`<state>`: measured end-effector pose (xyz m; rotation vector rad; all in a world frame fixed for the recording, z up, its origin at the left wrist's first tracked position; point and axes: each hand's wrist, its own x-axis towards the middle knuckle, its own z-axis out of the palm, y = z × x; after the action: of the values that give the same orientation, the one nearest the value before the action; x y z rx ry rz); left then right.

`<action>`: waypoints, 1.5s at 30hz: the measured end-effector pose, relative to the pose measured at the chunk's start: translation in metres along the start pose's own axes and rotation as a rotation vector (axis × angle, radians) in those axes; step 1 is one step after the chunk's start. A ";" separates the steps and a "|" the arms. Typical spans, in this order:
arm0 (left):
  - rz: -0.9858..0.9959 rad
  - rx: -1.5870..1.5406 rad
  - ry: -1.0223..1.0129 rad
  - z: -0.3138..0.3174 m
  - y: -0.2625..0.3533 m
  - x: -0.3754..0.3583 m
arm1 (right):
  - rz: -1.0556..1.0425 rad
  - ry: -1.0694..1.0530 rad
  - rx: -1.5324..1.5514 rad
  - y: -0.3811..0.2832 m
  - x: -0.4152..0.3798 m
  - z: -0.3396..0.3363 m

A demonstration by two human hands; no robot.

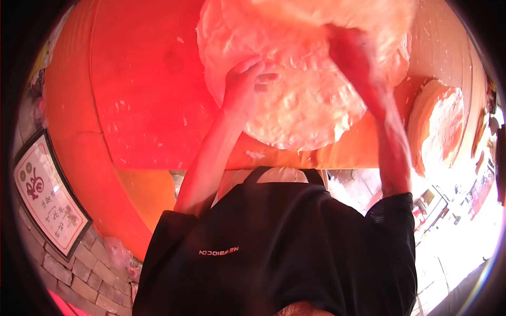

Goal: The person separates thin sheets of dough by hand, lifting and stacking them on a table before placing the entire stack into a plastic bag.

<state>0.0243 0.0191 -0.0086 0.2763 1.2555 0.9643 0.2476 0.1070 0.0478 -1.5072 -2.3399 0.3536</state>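
Observation:
Large, round, blistered flatbreads (308, 113) overlap on the orange-red cloth in front of me. Over the left part of the pile is my left hand (247, 79), its fingers loosely bent and apart, with nothing between them. My right hand (356, 52) is blurred by motion at the near edge of the upper flatbread (295, 13). Its fingertips go out of sight under that edge, and it grips the bread there. The upper flatbread is blurred too and runs out of the top of the view.
A thick stack of flatbread (437, 124) stands at the right on the cloth-covered table (147, 100). Pale crumbs lie scattered on the cloth. A framed sign (51, 195) leans by the brick floor (87, 266) at the lower left.

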 end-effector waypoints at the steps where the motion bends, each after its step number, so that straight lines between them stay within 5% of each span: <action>1: -0.013 -0.011 -0.010 0.002 0.001 0.002 | -0.036 0.025 -0.048 0.000 -0.010 0.017; 7: -0.048 -0.104 -0.040 0.011 0.002 0.018 | -0.028 0.103 -0.037 0.005 -0.016 0.029; 14: -0.110 -0.107 -0.085 0.021 0.003 0.026 | -0.062 -0.087 -0.034 -0.032 0.007 0.067; 17: -0.129 -0.104 -0.100 0.015 0.009 0.028 | -0.085 0.121 0.209 -0.035 -0.024 0.056; 24: -0.150 -0.193 -0.275 0.019 0.016 0.038 | -0.082 0.178 -0.175 -0.019 -0.025 0.102; 31: 0.022 0.046 -0.140 -0.015 0.016 -0.022 | -0.026 0.070 -0.088 0.004 0.023 0.024; 35: 0.025 0.283 0.013 -0.058 -0.008 -0.075 | -0.117 0.375 -0.192 -0.030 0.022 -0.088; 37: 0.078 0.297 0.120 -0.077 -0.028 -0.088 | -0.190 0.369 -0.199 -0.050 0.000 -0.093; 40: 0.097 0.184 0.121 -0.085 -0.032 -0.100 | 0.084 -0.197 -0.222 -0.049 -0.040 -0.040; 42: 0.105 0.206 0.037 -0.071 -0.027 -0.102 | -0.017 -0.107 -0.021 -0.016 -0.048 -0.005; 45: 0.014 0.212 -0.079 -0.033 -0.018 -0.086 | -0.025 0.096 -0.201 0.017 -0.022 -0.023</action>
<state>0.0033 -0.0659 0.0265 0.4850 1.2854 0.8243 0.2797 0.0946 0.0595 -1.5442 -2.3739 0.0384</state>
